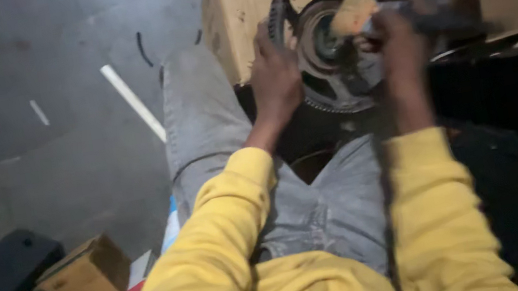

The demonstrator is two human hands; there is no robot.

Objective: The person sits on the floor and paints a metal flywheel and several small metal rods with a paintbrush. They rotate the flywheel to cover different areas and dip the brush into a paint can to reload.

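Above grey concrete, left hand (276, 80) grips the toothed wheel (340, 22); right hand (403, 46), fingers curled, clutches a dark tool (444, 23).

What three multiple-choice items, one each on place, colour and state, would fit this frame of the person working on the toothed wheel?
1. Where does the small cardboard box lie?
A. on the floor at lower left
B. on the person's lap
C. on top of the wheel

2. What colour are the sleeves?
A. blue
B. yellow
C. white

3. How does the left hand stand to the toothed wheel?
A. resting on the floor
B. gripping the wheel's left edge
C. tucked in a pocket

Answers: 1 A, the box sits beside the leg on the floor; 2 B, both arms show yellow cloth; 3 B, its fingers wrap the rim while the right hand works at the hub.
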